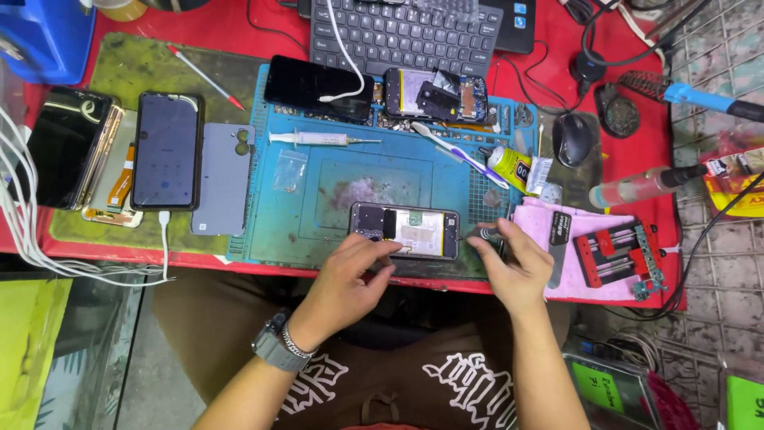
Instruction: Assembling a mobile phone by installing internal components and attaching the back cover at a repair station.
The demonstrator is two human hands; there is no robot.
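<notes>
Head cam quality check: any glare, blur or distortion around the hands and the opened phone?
Head view: light is even and bright, with soft shadows under the left hand and right hand. The opened phone is sharp, with mild glare on its pale inner plate. The black phone at far left reflects light. Wide-lens bending shows at the table edge. No motion blur on the hands.

Open ground: the middle of the blue mat (334, 171), between the syringe (322, 139) near its rear edge and the opened phone (404, 231) at its front edge, holds only a small clear bag (289, 169). Rear edge obstructed by a black phone (317, 84), a second opened phone (436, 95) and a white cable (346, 56). Right edge crowded by a toothbrush (458, 153) and glue tube (509, 167). Left of the mat, three phones lie close together.
</notes>
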